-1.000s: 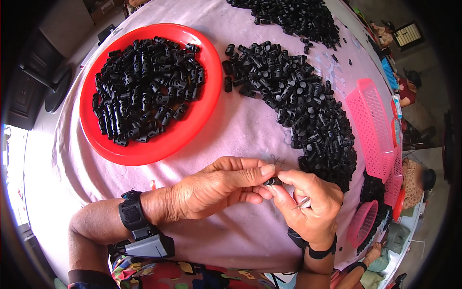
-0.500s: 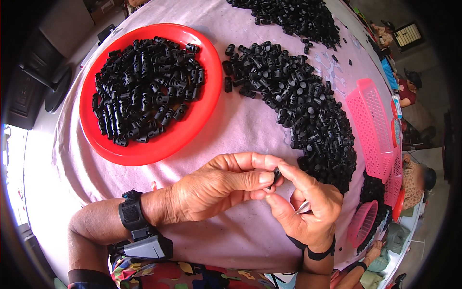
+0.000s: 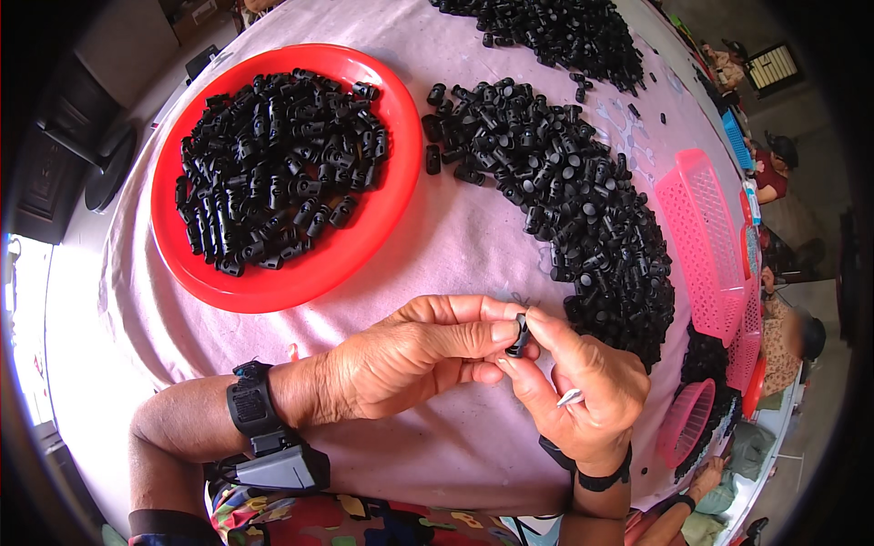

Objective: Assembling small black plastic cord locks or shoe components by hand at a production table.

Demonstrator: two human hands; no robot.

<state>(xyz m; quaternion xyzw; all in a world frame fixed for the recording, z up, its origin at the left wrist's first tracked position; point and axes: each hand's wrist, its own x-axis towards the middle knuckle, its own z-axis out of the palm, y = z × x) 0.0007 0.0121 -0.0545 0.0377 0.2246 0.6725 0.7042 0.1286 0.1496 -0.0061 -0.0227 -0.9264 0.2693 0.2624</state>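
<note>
Seen from above, two bare hands meet over a pale pink tablecloth [image 3: 455,237]. The left hand [image 3: 405,364] and the right hand [image 3: 578,391] pinch one small black plastic part [image 3: 520,334] between their fingertips. A small pale sliver [image 3: 571,397] lies against the right palm. Each wrist wears a dark band. Beyond the hands, a round red tray [image 3: 273,291] holds a heap of black parts. To its right, a long loose pile of similar black pieces [image 3: 583,200] curves across the cloth. Pink plastic baskets [image 3: 706,237] stand at the table's right edge.
</note>
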